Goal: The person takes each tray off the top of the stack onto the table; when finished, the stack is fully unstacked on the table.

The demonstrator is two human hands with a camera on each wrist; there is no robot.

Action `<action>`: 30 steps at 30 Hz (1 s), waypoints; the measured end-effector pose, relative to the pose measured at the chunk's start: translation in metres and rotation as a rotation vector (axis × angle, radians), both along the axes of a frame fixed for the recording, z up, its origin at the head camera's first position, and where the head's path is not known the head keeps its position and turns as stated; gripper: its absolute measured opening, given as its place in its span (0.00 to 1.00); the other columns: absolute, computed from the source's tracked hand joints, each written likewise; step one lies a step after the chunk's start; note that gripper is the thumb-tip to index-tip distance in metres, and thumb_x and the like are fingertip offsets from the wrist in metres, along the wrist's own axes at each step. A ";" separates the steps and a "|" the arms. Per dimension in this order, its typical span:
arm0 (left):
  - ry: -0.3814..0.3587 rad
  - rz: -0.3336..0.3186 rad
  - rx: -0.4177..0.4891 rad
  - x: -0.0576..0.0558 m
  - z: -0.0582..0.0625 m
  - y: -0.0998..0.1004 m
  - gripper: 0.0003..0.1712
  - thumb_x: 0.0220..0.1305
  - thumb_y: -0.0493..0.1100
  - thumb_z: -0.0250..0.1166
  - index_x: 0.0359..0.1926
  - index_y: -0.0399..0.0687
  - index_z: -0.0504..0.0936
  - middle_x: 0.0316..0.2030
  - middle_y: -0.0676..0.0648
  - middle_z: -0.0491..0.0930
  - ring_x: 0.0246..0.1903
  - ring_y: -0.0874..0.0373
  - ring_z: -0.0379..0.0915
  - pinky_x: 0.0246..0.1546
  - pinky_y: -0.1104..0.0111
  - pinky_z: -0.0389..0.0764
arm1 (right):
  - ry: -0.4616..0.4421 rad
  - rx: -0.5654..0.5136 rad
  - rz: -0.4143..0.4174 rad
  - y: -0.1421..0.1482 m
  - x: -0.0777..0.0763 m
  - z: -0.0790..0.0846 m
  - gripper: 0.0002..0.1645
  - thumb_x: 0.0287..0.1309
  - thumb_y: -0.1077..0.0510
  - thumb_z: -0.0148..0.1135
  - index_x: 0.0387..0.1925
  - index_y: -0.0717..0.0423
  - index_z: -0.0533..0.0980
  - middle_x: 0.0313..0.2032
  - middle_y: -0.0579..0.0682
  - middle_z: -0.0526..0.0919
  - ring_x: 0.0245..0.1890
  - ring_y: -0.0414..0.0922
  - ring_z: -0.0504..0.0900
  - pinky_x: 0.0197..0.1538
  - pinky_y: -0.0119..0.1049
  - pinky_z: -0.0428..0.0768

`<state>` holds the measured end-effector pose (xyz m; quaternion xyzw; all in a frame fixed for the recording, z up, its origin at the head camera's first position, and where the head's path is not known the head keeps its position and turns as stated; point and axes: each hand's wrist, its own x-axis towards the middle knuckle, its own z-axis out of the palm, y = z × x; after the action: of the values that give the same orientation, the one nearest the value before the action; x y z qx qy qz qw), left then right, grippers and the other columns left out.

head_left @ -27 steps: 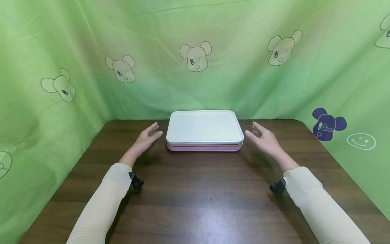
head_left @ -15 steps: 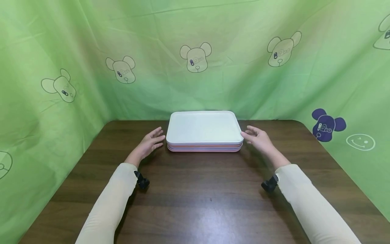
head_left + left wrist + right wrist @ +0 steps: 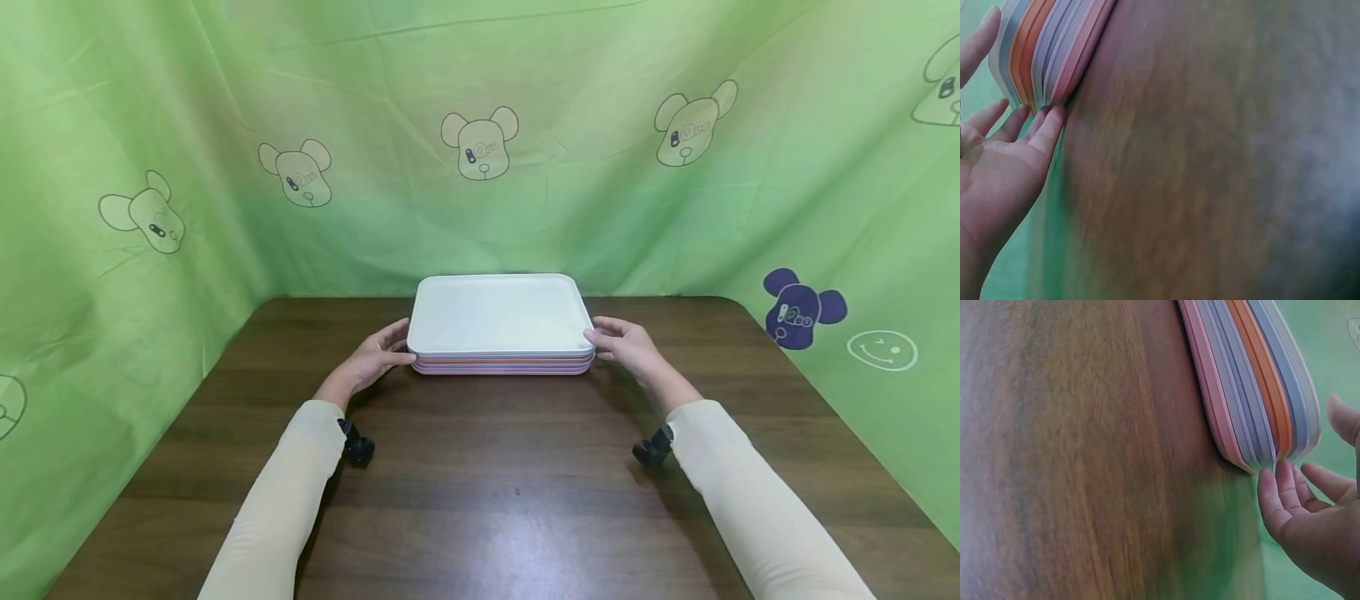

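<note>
A stack of several rectangular trays (image 3: 501, 315) lies on the table, a white one on top and pink, lavender, orange and blue-grey rims (image 3: 1054, 47) below. At its left side is my left hand (image 3: 372, 357), fingertips right at the tray edges. In the left wrist view its fingers (image 3: 1047, 134) reach out fairly straight and the thumb stands apart from the rims. My right hand (image 3: 626, 343) is at the opposite side. In the right wrist view its fingertips (image 3: 1267, 481) meet the lower rims, with the thumb (image 3: 1342, 419) raised beside the top tray.
The dark wooden table (image 3: 480, 492) extends in front of the stack. Right behind its back edge hangs a green curtain (image 3: 375, 225) printed with bear heads, which also runs down both sides. A black wrist camera (image 3: 357, 443) sits on the left wrist, another (image 3: 652, 447) on the right.
Both hands have moved inward from either side, until their fingertips came right up to the stack's left and right edges. The stack has stayed in place.
</note>
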<state>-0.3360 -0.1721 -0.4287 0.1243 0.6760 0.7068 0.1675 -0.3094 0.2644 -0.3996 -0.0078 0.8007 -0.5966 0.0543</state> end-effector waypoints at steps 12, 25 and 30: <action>0.012 0.015 -0.044 -0.004 -0.004 0.001 0.46 0.61 0.25 0.62 0.76 0.41 0.49 0.74 0.40 0.49 0.71 0.44 0.46 0.66 0.56 0.60 | 0.011 -0.038 -0.004 -0.004 -0.003 -0.002 0.40 0.65 0.59 0.61 0.70 0.73 0.55 0.64 0.70 0.64 0.38 0.31 0.77 0.52 0.36 0.78; 0.013 0.043 -0.058 -0.004 -0.001 0.003 0.46 0.60 0.25 0.63 0.75 0.42 0.52 0.73 0.40 0.51 0.71 0.45 0.48 0.64 0.57 0.64 | 0.006 -0.050 -0.031 -0.007 -0.005 0.001 0.36 0.62 0.67 0.58 0.68 0.74 0.57 0.64 0.71 0.64 0.35 0.30 0.78 0.50 0.32 0.79; 0.009 0.045 -0.062 -0.004 -0.001 0.003 0.46 0.60 0.25 0.63 0.75 0.42 0.53 0.73 0.40 0.51 0.71 0.45 0.48 0.65 0.56 0.63 | 0.017 0.035 -0.058 -0.009 -0.006 0.003 0.35 0.60 0.69 0.56 0.67 0.74 0.59 0.64 0.70 0.66 0.39 0.37 0.80 0.48 0.28 0.78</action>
<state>-0.3401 -0.1687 -0.4299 0.1070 0.7010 0.6885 0.1522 -0.3158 0.2550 -0.3966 0.0112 0.8114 -0.5837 0.0302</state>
